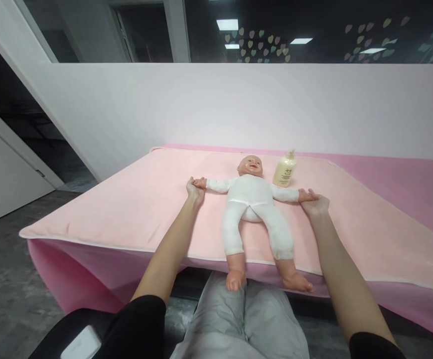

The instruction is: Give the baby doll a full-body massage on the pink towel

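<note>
A baby doll [251,192] with a white cloth body lies face up on the pink blanket [126,199], arms spread wide and feet hanging over the front edge. On the left side, my left hand [195,191] is closed on one of the doll's hands [200,183]. Over on the right, my right hand [315,205] grips the doll's other hand [306,195], and the doll's arm is stretched straight out. Just beyond that arm, beside the doll's head, a pale yellow pump bottle [284,169] stands upright.
Behind the table rises a white wall [238,104] with dark windows above it. My legs [244,319] are under the table's front edge. A white object [81,344] lies at the bottom left, and a door [7,169] is at the far left.
</note>
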